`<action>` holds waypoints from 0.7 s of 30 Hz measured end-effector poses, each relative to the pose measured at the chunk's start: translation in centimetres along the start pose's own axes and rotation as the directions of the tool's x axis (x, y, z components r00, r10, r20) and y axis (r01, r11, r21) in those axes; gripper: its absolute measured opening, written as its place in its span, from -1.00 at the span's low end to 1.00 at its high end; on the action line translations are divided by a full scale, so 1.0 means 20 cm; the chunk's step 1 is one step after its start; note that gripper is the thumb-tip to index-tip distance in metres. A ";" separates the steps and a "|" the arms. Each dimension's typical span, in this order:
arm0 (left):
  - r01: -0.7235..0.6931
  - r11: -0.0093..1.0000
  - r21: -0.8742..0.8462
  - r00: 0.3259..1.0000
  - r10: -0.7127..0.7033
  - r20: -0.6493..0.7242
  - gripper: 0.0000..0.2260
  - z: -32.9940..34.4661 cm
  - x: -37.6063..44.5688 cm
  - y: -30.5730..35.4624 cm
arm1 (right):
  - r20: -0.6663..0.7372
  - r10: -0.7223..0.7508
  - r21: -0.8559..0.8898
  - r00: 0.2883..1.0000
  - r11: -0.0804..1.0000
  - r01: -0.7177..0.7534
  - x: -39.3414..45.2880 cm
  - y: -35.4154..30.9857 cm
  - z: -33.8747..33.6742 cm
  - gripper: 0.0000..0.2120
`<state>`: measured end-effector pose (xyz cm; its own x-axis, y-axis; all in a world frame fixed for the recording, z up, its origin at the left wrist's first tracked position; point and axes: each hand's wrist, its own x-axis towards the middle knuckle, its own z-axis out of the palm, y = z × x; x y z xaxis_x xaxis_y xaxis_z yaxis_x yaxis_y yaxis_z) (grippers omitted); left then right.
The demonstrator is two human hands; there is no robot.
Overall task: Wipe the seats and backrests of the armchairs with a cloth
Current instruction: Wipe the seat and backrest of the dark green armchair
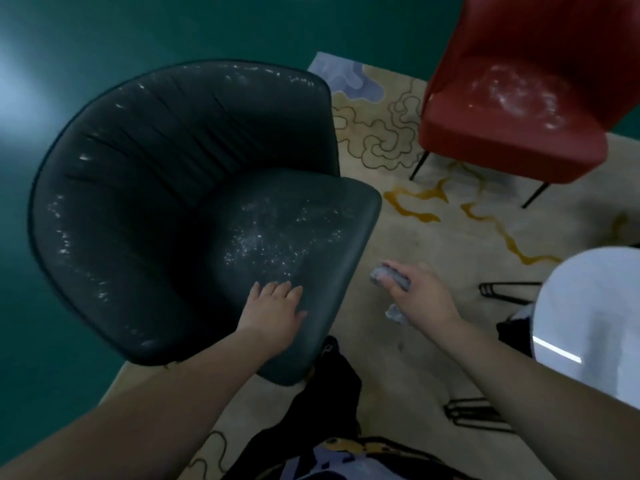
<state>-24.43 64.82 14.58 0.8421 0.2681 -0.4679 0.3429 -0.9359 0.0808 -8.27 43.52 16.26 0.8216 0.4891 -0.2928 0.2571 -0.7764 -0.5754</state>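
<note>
A dark green armchair fills the left of the head view, with white specks scattered over its seat and along its curved backrest. My left hand rests flat on the near front edge of its seat, fingers straight. My right hand hovers over the rug just right of that seat and grips a crumpled grey cloth, part of which hangs below the palm. A red armchair stands at the upper right, a white dusty smear on its seat.
A beige rug with dark swirls and yellow streaks lies under both chairs; green floor surrounds it. A round white table on black wire legs stands at the right edge. My dark-trousered legs show at the bottom centre.
</note>
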 end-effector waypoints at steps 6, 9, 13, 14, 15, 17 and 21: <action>0.028 0.998 -0.053 1.000 -0.029 -0.003 -0.50 -0.11 0.25 -0.04 | -0.042 -0.069 -0.002 0.997 0.998 0.069 0.41 -0.13 -0.08 -0.65; 0.074 0.994 -0.077 0.997 -0.077 -0.031 -0.50 -0.15 0.33 -0.08 | 0.003 -0.131 -0.047 0.991 0.990 0.131 0.56 -0.23 -0.09 -0.65; 0.213 0.965 -0.156 0.973 -0.223 -0.053 -0.50 -0.15 0.36 -0.16 | 0.094 -0.204 -0.025 0.974 0.978 0.207 0.75 -0.36 -0.04 -0.66; 0.257 0.950 -0.180 0.962 -0.269 -0.045 -0.50 -0.14 0.37 -0.18 | 0.124 -0.228 -0.023 0.966 0.972 0.232 0.80 -0.39 -0.03 -0.66; 0.299 0.932 -0.205 0.950 -0.312 -0.032 -0.49 -0.13 0.37 -0.19 | 0.155 -0.250 -0.031 0.956 0.966 0.257 0.84 -0.42 -0.01 -0.66; 0.379 0.890 -0.255 0.920 -0.393 -0.006 -0.48 -0.10 0.38 -0.21 | 0.216 -0.292 -0.060 0.932 0.949 0.311 0.96 -0.47 0.04 -0.65; 0.532 0.768 -0.356 0.833 -0.550 0.059 -0.44 -0.02 0.43 -0.25 | 0.345 -0.381 -0.042 0.858 0.907 0.419 1.20 -0.57 0.15 -0.63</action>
<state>-18.66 71.92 10.58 0.4882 0.7247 -0.4862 0.8600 -0.4945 0.1264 6.97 65.29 13.46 0.4310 0.8525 -0.2959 0.5990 -0.5155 -0.6127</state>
